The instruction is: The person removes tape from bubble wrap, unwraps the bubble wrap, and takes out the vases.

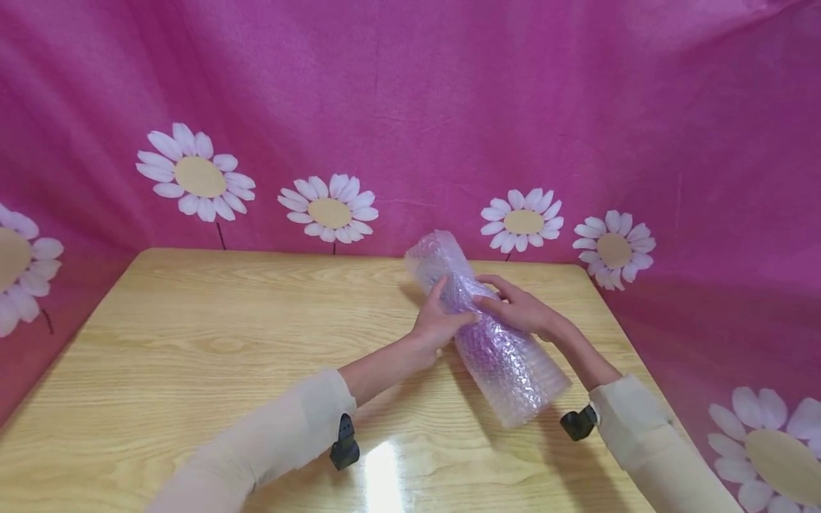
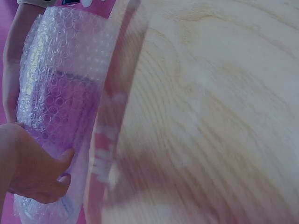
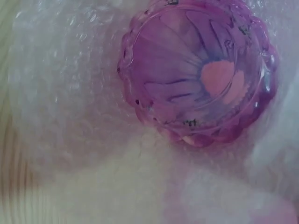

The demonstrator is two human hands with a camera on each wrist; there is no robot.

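1. Okay, so this looks to me like the wrapping step: a purple glass [image 3: 163,79] sits inside a roll of bubble wrap [image 1: 519,374], over the right-hand part of the table [image 1: 224,342] and slanting away from the person. Looks lifted off the wood, though I can't swear nothing touches.

2. Left hand [image 1: 439,324] has its fingers and thumb curled round the roll about midway along, gripping it from the left.

3. Right hand [image 1: 519,310] grips it too, from the other side, thumb just beside the left one. So both hands are on the same bit of the roll, and neither one is free.

4. Wrap goes right round the glass as far as I can tell, and it runs on past the glass toward the person. The right wrist view looks into that end, round edge showing. Mouth or base? Can't tell.

5. My guess is the rolling is mostly done, but the ends aren't tucked. Next move calls for one hand keeping the roll snug while the other folds that loose end over. Let go with both and I'd bet it springs loose, maybe dropping the glass.
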